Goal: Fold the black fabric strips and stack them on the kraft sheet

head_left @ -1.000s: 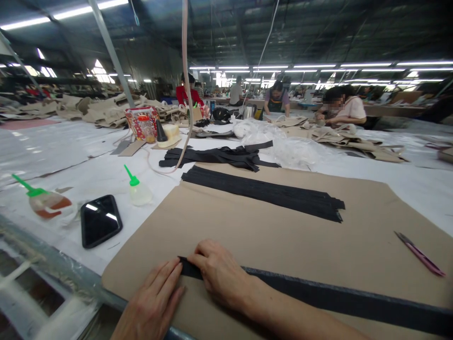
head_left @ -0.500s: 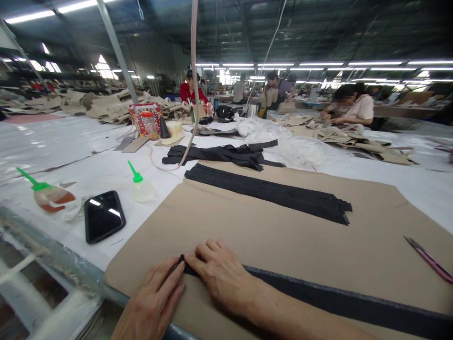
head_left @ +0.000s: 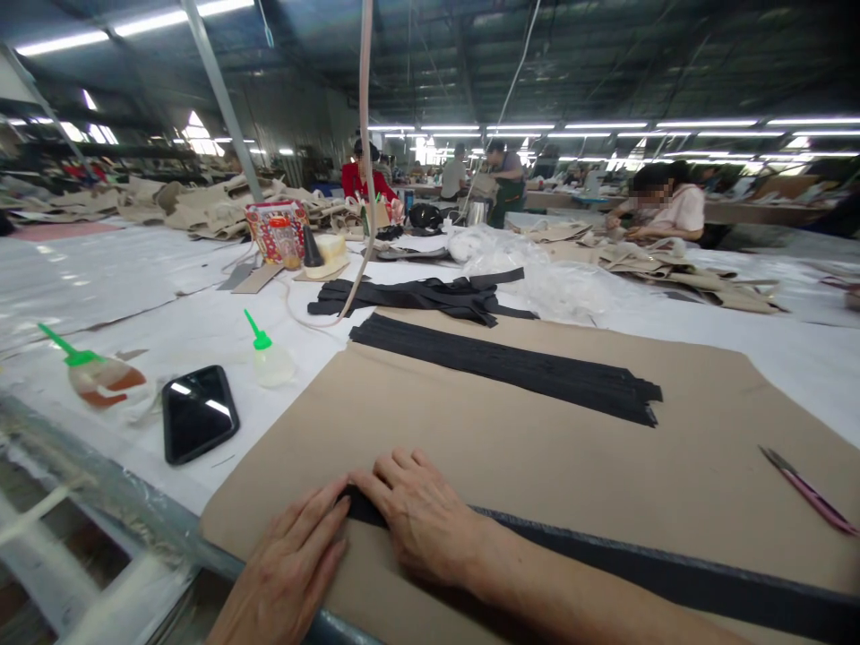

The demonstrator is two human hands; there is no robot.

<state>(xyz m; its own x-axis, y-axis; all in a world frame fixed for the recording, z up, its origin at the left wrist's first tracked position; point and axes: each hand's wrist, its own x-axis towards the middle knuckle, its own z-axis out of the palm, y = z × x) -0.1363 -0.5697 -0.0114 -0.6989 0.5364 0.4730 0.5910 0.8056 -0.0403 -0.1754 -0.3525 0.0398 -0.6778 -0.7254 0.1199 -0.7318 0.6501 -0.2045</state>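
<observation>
A worker's left hand (head_left: 290, 566) and right hand (head_left: 417, 518) lie flat, fingers stretched out and gripping nothing, on the near left end of a black strip (head_left: 638, 571) at a garment workshop. The strip runs from under the fingertips towards the right edge of the view, along the near side of a tan board (head_left: 484, 448) spread on the white surface (head_left: 167, 318). The left fingertips touch the strip's end, and the right palm covers it just beside them, the forearm lying along the strip. Farther back on the board sits a neat stack of strips (head_left: 511, 367), well apart from the hands, and beyond it a loose tangle (head_left: 430, 296) lies on the surface. Pink snips (head_left: 810, 494) rest near the board's right edge. To the left of the board are a dark phone (head_left: 199, 412), a small bottle (head_left: 270, 356) with a green nozzle, and a green-capped bottle (head_left: 99, 378) lying on its side. A hose (head_left: 366, 134) hangs down from above. Other people work at surfaces in the background.
</observation>
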